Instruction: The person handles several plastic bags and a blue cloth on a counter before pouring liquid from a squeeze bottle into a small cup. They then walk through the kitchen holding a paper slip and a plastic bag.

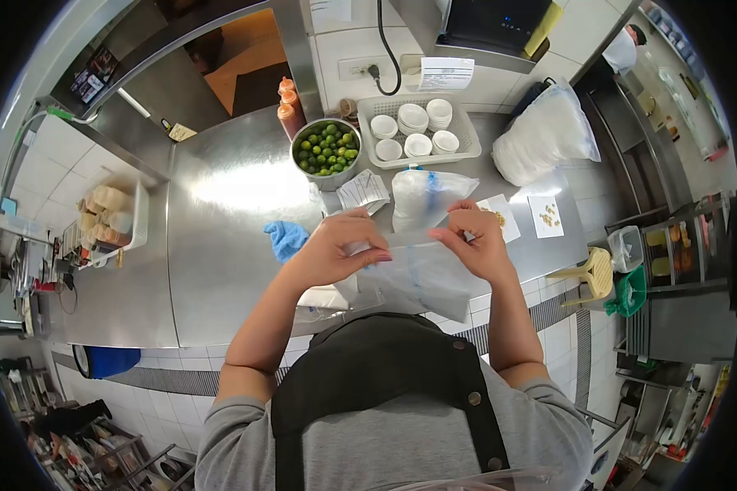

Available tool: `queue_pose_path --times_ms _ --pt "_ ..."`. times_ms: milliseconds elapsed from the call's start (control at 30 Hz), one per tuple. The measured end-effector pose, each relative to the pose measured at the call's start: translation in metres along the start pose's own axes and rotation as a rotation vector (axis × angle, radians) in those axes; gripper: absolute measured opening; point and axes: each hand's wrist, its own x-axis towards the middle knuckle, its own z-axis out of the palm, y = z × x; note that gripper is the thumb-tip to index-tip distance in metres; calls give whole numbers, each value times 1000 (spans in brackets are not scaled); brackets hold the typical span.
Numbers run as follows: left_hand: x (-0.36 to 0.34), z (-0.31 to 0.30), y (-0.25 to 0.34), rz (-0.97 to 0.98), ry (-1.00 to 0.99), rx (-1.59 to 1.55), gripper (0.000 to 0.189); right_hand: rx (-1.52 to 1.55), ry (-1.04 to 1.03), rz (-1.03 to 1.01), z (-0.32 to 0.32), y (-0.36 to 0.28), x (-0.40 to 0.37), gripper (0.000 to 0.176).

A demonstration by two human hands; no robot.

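A clear plastic bag (pixel 426 282) with a blue stripe hangs between my hands above the front edge of the steel counter. My left hand (pixel 344 245) pinches its upper edge at the left. At the upper right, my right hand (pixel 477 241) holds the edge between thumb and fingers. Just behind the bag stands a smaller clear bag filled with something white (pixel 422 203), also marked in blue. A crumpled printed paper (pixel 363 191) and a blue cloth (pixel 285 239) lie near my left hand. Beyond my right hand, a white sheet (pixel 499 218) carries small brownish pieces.
On the steel counter (pixel 221 270) stand a metal pot of limes (pixel 311 175), orange sauce bottles (pixel 288 110) and a white basket (pixel 471 147) with stacked small white bowls. A large white-filled bag (pixel 544 135) and another sheet with pieces (pixel 546 231) are at the right.
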Motion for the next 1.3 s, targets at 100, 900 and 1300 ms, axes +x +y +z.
queue_pose_path --times_ms 100,900,1300 --pt "18 14 -9 103 49 -239 7 228 -104 251 -10 5 -12 19" --pt "61 78 -111 -921 518 -712 25 452 287 648 16 135 0 9" --pt "-8 150 -235 -856 488 -408 31 342 472 754 106 196 -50 39"
